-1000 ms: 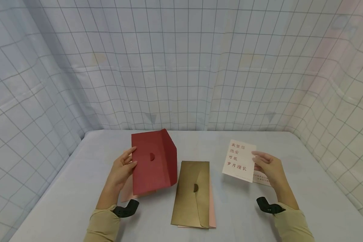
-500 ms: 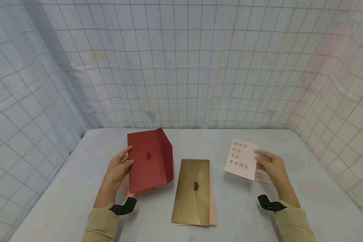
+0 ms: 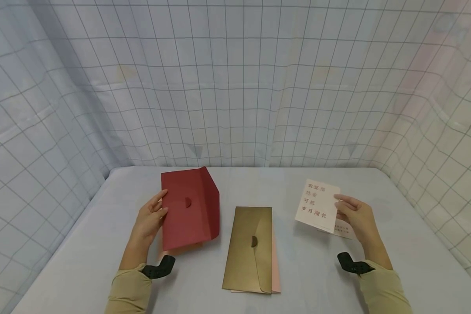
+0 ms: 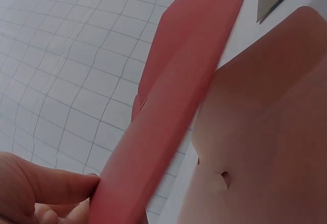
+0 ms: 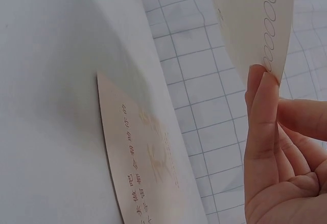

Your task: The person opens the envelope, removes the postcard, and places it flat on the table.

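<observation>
On the left, my left hand point(image 3: 149, 220) pinches a red envelope point(image 3: 182, 218) by its left edge, thumb in front. The envelope's flap point(image 3: 211, 205) stands open on the right, and a small half-round tab shows on its face. Beneath it lies a pink envelope point(image 4: 255, 147), mostly hidden in the head view. On the right, my right hand point(image 3: 357, 218) pinches a white card point(image 3: 318, 205) with red Chinese characters by its right edge. A second printed card point(image 5: 135, 152) lies on the table under that hand, partly covered.
A gold envelope point(image 3: 249, 248) lies between my hands on the white table point(image 3: 290, 279), over another pink envelope point(image 3: 276, 270) that peeks out at its right. Grid-patterned curtains point(image 3: 235, 87) enclose the back and sides.
My left hand has shifted a little to the left with the red envelope. My right hand has moved slightly right with the white card, and the gold envelope has stayed put.
</observation>
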Motion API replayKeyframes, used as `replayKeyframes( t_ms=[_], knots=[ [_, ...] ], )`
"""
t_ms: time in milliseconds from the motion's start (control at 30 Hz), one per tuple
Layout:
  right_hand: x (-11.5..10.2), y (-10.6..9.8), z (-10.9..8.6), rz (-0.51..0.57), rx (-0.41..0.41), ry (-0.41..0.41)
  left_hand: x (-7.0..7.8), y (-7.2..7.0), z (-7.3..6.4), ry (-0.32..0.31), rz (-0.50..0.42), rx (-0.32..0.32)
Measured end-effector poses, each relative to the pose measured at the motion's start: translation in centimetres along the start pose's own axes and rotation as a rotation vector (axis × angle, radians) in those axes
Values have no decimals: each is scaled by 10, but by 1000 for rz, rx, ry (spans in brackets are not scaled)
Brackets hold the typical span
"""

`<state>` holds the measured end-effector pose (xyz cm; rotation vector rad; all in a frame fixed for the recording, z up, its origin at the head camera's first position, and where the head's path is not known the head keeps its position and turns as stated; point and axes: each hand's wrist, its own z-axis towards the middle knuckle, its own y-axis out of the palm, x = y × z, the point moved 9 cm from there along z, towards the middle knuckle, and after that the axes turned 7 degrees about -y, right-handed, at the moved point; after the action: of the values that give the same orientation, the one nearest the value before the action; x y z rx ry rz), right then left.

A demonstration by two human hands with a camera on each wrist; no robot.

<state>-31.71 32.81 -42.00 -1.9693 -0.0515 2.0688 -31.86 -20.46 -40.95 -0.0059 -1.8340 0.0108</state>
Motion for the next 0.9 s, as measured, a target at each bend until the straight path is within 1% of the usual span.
replayKeyframes(
  t_ms=[100, 133, 233, 433, 633, 700, 800, 900],
  knots=[
    [0, -1, 1, 5, -8, -11, -3, -4, 0, -16, 13, 17],
    [-1, -1, 0, -16, -22, -18, -4, -5, 0, -21, 21, 24],
    [0, -3, -1, -14, -29, -11, -5, -7, -1, -31, 40, 36],
    [3, -8, -3, -10, -4, 20, -4, -10, -1, -32, 44, 46],
    [6, -14, -3, -6, 7, 26, -6, -14, -1, -46, 30, 59],
    [7, -15, -4, 12, 9, 31, -7, -16, -1, -46, 33, 65],
    [10, -18, -3, 68, 13, 39, -7, -19, -1, -47, 37, 73],
    [12, -20, -2, 103, 12, 32, -7, -20, 0, -43, 36, 72]
  ],
)
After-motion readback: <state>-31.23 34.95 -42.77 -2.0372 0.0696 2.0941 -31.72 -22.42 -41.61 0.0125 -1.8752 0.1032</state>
